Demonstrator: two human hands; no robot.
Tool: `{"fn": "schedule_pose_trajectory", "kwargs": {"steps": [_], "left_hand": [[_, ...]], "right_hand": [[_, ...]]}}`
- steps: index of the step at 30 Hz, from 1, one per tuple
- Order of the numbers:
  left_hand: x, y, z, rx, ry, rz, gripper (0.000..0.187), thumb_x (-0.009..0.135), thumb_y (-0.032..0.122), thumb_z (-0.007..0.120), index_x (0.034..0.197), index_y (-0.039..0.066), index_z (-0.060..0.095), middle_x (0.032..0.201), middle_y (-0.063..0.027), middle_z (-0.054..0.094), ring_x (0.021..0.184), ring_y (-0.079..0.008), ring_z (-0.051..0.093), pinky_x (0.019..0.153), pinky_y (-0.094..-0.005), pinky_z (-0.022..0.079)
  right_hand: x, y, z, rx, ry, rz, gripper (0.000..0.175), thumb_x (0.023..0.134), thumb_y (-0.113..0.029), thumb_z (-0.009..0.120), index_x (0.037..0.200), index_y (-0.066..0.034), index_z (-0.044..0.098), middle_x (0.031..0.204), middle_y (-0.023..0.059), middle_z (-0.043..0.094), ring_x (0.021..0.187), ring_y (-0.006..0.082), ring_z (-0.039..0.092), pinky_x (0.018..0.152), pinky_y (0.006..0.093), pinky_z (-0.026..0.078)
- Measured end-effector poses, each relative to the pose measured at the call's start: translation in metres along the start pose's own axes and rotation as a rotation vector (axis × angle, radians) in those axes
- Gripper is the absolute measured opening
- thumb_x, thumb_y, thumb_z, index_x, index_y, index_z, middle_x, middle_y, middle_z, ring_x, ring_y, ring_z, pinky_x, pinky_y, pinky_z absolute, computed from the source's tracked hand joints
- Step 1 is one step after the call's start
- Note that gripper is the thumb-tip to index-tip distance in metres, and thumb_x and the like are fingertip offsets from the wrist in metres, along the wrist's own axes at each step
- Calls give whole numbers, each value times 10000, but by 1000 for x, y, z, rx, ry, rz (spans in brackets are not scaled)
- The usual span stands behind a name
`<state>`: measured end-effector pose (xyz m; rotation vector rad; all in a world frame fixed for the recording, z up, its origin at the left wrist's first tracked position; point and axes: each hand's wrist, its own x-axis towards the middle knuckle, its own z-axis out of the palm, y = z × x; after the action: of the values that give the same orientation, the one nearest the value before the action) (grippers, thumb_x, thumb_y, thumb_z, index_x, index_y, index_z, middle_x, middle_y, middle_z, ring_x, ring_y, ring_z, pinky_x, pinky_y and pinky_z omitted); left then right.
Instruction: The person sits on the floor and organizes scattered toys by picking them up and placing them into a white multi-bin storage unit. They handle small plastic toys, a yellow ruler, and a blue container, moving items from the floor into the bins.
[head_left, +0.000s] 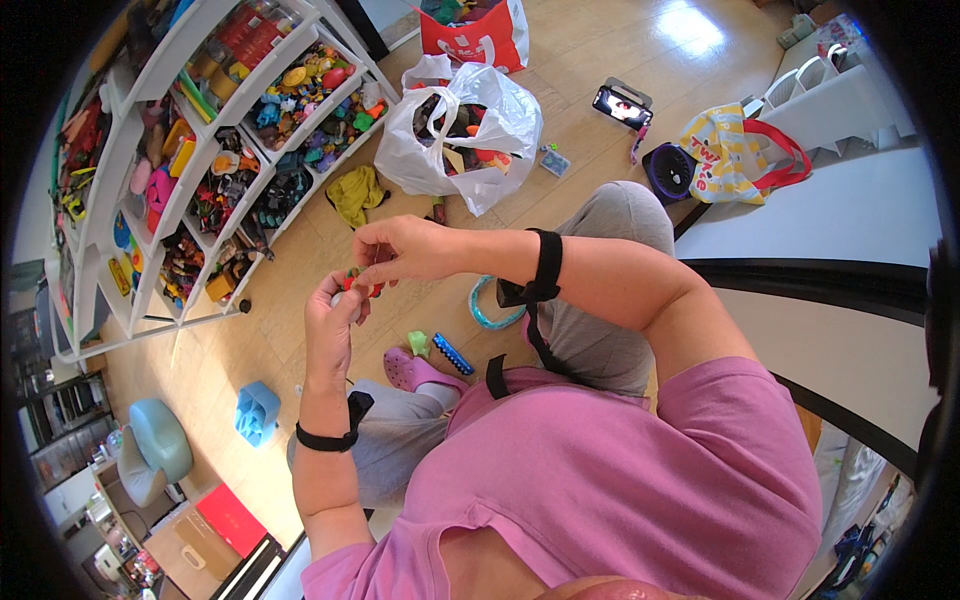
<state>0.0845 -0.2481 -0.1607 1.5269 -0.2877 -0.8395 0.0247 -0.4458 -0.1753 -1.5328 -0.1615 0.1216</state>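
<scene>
In front of my lap, my left hand (327, 330) holds a small red and green toy (374, 290); a pale rounded piece (354, 310) shows under its thumb. My right hand (420, 249) reaches across from the other side, its thumb and fingertips pinching the same toy. The fingers hide much of it, so its exact kind is unclear. Beyond the hands, a yellow-green fabric pouch (355, 196) lies on the floor. Below them are a light green toy (418, 343), a blue ridged strip (453, 354) and a turquoise ring (480, 311).
A white shelf unit (225, 142) with toy-filled bins stands at left. Ahead are a white plastic bag (491, 184) of toys and a red bag (476, 41). A phone (622, 109), a fan (670, 171) and a tote bag (709, 161) sit rightward. A blue container (256, 414) stands lower left.
</scene>
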Motion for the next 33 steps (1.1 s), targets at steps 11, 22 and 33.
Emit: {"fn": "schedule_pose_trajectory", "kwargs": {"steps": [11, 22, 33], "left_hand": [[1, -3, -2, 30, 32, 30, 154, 842, 93, 631, 967, 19, 582, 754, -13, 587, 611, -70, 520, 539, -200, 383], [-1, 5, 5, -2, 36, 18, 177, 851, 145, 646, 967, 25, 586, 740, -2, 574, 589, -71, 498, 520, -207, 359], [-2, 5, 3, 24, 47, 18, 151, 836, 154, 646, 914, 39, 588, 723, -7, 568, 600, -75, 512, 525, -204, 359]], "right_hand": [[-1, -1, 0, -28, 1, 20, 263, 818, -222, 711, 903, -17, 571, 791, 53, 659, 682, 130, 630, 570, 267, 511], [0, 4, 0, -52, 108, 16, 288, 834, -276, 699, 882, -1, 632, 739, 53, 673, 635, 110, 628, 554, 259, 503], [0, 1, 0, -68, 81, 31, 292, 819, -284, 703, 872, -6, 630, 731, 52, 668, 627, 109, 624, 553, 260, 499]]}}
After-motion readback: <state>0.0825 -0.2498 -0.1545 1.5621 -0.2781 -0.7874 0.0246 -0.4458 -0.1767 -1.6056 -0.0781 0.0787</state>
